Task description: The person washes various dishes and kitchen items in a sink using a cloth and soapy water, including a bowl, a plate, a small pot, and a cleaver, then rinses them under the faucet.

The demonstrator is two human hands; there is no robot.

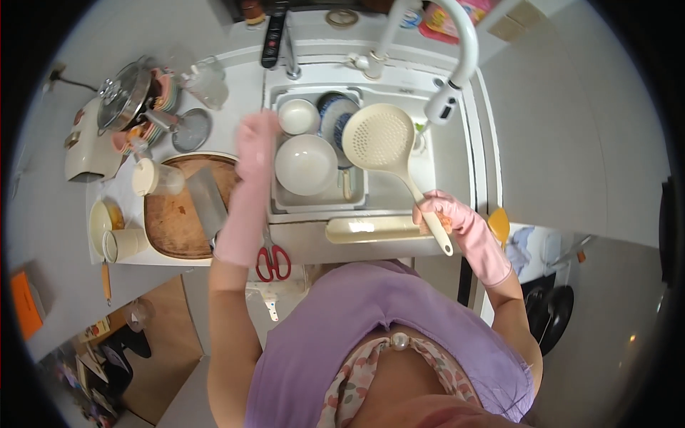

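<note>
My right hand, in a pink rubber glove, grips the handle of a cream perforated skimmer. Its round head is raised over the sink. Something orange, perhaps a scrubbing sponge, shows under the same hand. My left hand, gloved alike and blurred, is by the left rim of the sink; its fingers are hard to make out. Close to it, a small white bowl and a larger white bowl sit in a grey-rimmed basin. Blue-patterned dishes lie partly behind the skimmer.
A white faucet arches over the white sink. Left are a wooden cutting board, a cleaver and a lidded plastic container. Red-handled scissors overhang the front edge. A long cream tray lies along the sink's front.
</note>
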